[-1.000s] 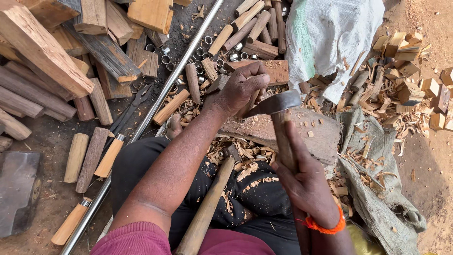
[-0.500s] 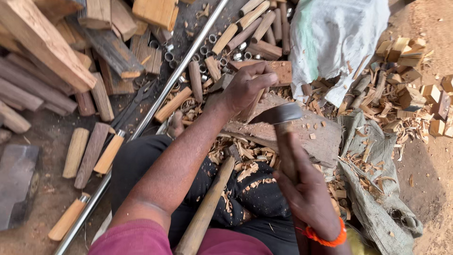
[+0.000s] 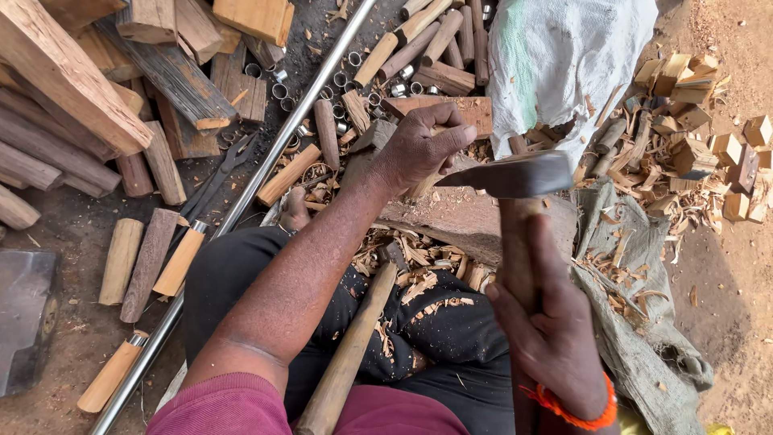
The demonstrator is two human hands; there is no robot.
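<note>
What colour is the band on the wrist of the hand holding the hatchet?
Bright orange: the thin cord wristband sits on the right hand, seen in the head view.

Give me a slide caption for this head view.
Right hand raises a hatchet over a wood piece steadied by the left hand.

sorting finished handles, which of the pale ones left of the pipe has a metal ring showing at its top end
The lowest pale handle, bottom left beside the pipe: a metal ring caps its upper end.

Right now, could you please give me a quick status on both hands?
Left hand steadies wood piece on chopping block. Right hand grips hatchet. Shavings around block.
</note>
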